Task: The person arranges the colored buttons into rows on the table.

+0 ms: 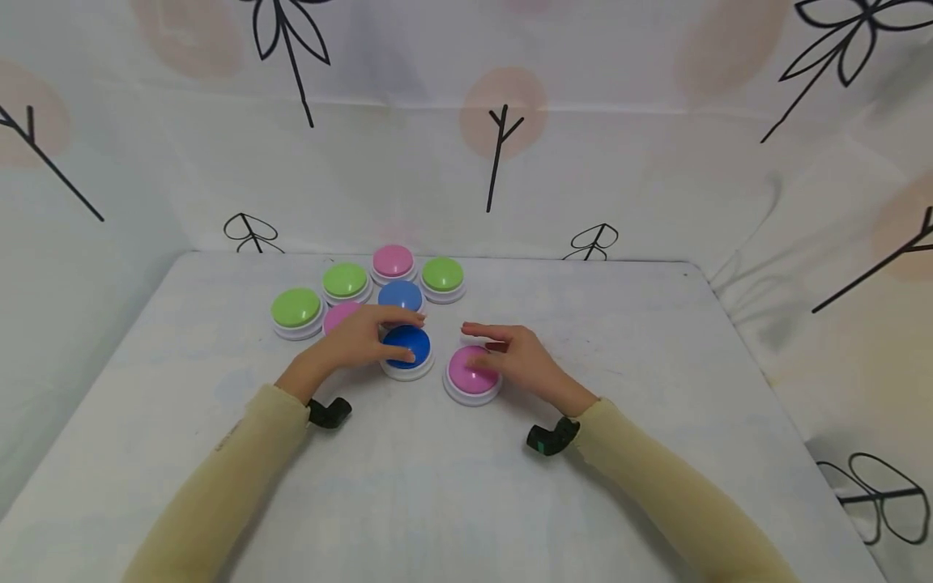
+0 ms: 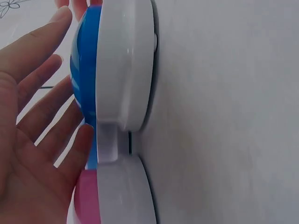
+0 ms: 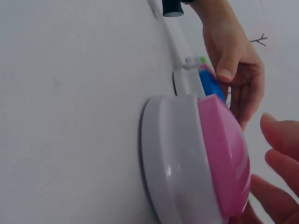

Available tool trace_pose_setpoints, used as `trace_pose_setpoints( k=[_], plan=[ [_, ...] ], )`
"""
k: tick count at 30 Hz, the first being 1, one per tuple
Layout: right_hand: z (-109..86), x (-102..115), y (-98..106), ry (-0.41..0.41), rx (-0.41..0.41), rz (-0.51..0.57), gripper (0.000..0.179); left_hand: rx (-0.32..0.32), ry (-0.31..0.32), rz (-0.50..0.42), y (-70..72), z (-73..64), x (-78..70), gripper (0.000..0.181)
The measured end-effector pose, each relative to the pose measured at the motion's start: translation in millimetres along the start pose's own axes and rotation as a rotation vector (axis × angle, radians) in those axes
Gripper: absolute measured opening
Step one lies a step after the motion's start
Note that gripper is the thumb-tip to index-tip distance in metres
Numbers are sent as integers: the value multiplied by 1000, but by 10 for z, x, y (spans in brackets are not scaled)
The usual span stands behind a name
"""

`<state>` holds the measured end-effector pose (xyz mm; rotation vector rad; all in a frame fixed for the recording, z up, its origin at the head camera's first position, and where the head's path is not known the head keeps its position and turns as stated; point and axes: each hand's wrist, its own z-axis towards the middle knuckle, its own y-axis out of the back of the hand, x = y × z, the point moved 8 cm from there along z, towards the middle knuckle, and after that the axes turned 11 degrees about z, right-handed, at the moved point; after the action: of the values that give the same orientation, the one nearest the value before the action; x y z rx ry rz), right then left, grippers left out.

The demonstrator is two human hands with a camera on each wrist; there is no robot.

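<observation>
My left hand (image 1: 360, 334) reaches over a dark blue push button (image 1: 408, 346) with a round white base. Its thumb and fingers are spread loosely about the blue dome; whether they touch it is hard to tell. Part of a pink button (image 1: 341, 314) shows behind that hand. My right hand (image 1: 517, 356) is at the right side of another pink button (image 1: 472, 371), thumb over the dome and fingers extended past its far side. In the right wrist view, this pink button (image 3: 180, 154) sits flat on its white base, with the fingers (image 3: 280, 137) loosely bent beside it.
Behind the left hand stand a lighter blue button (image 1: 400, 297), a pink button (image 1: 393, 261) and green buttons (image 1: 295, 308), (image 1: 346, 280), (image 1: 442, 275), clustered closely. All rest on a white table (image 1: 408, 486). A patterned white cloth (image 1: 408, 178) hangs along the back edge.
</observation>
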<state>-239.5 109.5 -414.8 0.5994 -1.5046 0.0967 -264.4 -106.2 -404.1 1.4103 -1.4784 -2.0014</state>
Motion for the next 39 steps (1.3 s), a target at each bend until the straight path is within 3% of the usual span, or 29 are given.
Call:
trace_pose_setpoints(
  k=[13,28,39],
  plan=[
    [264,179,-269,-51,-17,-145,44,-53,-61,13,108,-116,78,42],
    [294,180,-389,-61,-39,-168,41,28,-66,52,54,-143,66,54],
    [309,177,-462,-38,25,-208,39,45,-56,82,56,-165,41,57]
  ],
)
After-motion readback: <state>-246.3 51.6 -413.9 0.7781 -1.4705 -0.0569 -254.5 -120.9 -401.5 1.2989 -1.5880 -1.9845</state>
